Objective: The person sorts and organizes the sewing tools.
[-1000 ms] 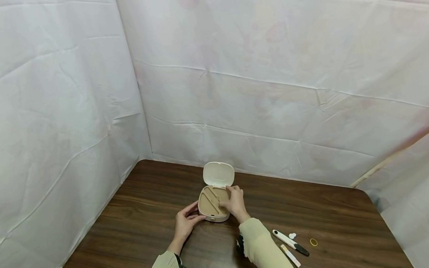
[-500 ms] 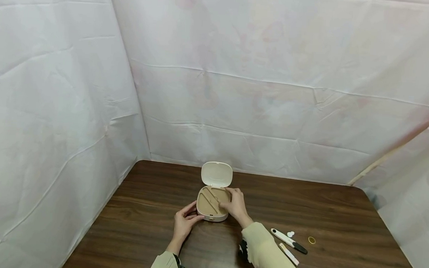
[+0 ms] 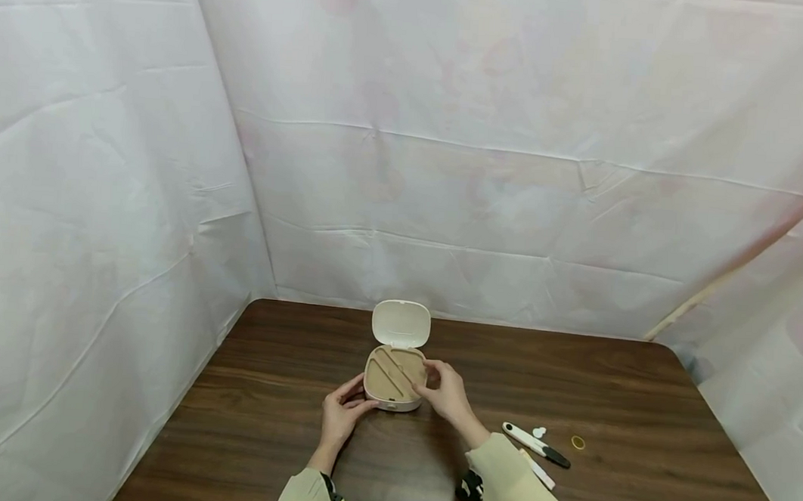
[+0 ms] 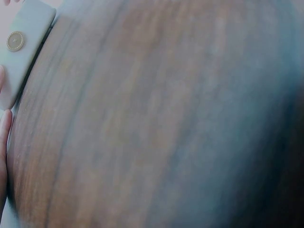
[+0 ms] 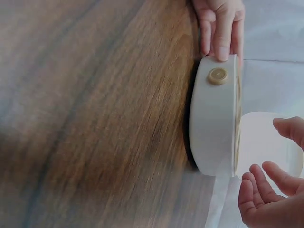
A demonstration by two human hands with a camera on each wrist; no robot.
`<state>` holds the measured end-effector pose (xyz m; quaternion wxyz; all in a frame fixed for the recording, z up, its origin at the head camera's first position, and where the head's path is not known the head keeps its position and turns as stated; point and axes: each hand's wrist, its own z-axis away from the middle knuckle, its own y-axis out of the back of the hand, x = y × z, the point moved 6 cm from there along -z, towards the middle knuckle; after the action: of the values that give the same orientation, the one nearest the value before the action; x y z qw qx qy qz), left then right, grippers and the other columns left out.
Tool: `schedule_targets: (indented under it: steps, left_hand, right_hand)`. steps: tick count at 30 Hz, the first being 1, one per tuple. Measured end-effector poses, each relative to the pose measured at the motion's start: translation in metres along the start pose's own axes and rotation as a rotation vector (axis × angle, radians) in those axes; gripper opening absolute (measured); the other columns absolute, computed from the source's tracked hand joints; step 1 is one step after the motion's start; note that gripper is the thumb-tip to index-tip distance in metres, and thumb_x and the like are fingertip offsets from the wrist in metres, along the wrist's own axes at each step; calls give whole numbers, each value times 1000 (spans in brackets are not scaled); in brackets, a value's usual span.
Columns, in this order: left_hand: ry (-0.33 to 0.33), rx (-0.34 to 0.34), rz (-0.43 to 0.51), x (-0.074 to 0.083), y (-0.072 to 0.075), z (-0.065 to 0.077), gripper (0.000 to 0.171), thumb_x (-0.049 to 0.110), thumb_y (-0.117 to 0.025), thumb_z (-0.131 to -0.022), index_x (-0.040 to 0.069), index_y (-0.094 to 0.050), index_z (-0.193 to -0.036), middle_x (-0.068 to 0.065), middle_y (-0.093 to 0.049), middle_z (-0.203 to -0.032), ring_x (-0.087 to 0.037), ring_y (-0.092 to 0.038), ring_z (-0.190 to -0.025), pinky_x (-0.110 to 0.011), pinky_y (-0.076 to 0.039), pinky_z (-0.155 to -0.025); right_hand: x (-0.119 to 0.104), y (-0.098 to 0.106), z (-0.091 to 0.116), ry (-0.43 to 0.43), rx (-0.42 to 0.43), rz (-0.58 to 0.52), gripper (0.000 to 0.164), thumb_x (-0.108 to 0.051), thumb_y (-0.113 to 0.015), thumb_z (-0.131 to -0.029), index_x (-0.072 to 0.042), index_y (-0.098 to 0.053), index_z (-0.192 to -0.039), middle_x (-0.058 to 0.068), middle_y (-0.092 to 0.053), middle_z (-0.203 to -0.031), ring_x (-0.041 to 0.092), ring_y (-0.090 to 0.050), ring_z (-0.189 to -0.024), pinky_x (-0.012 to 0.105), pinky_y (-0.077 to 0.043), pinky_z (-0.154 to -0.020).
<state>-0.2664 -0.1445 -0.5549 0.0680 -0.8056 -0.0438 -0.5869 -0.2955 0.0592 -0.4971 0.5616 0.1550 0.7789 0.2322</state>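
A small white storage box (image 3: 392, 406) stands on the table with its white lid (image 3: 401, 323) raised at the back. Its beige inner tray (image 3: 384, 386) has slanting grooves. My left hand (image 3: 340, 414) holds the box's front left corner, thumb at the front and fingers along the side. Above the tray's right edge hovers my right hand (image 3: 450, 397), thumb and fingers parted and loosely bent. In the right wrist view a gap shows between that right hand (image 5: 275, 194) and the box (image 5: 211, 123); nothing is in it. A round tan button (image 5: 218, 76) sits on the front wall.
Right of the box, on the brown table (image 3: 639, 399), lie a slim white tool with a dark end (image 3: 536, 444), a white stick with a yellow end (image 3: 537, 469), a small white piece (image 3: 539, 432) and a yellow ring (image 3: 578, 443). White sheets (image 3: 406, 167) hang behind.
My right hand has drawn back a little from the tray, up and to the right, its fingers spreading. The left hand stays at the box corner. The whole head view has shifted slightly.
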Motion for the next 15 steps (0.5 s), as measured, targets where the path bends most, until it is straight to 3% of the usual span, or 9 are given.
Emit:
schedule_targets:
  steps: [6, 10, 15]
  left_hand:
    - [14, 5, 1, 1, 1, 0, 54, -13, -72, -62, -15, -52, -113, -32, -56, -103, -46, -52, -92, -55, -46, -73]
    - [23, 10, -1, 1, 1, -1, 54, -14, -72, -62, -14, -53, -113, -31, -56, -103, -45, -52, -92, -55, -46, -73]
    - [19, 9, -1, 0, 1, -1, 54, -15, -72, -62, -14, -53, -113, -31, -56, -103, -45, -53, -92, -54, -47, -73]
  right_hand:
    - [-6, 13, 13, -8, 13, -55, 35, -5, -71, -73, 5, -58, -104, 18, -59, -94, 31, -55, -82, 40, -49, -72]
    - [-7, 22, 24, -21, 9, -101, 32, -4, -71, -73, 2, -59, -102, 19, -59, -95, 33, -56, -83, 45, -49, -70]
    - [-2, 33, 36, -27, 5, -88, 31, -6, -72, -73, 1, -61, -101, 16, -61, -95, 33, -56, -83, 43, -50, -67]
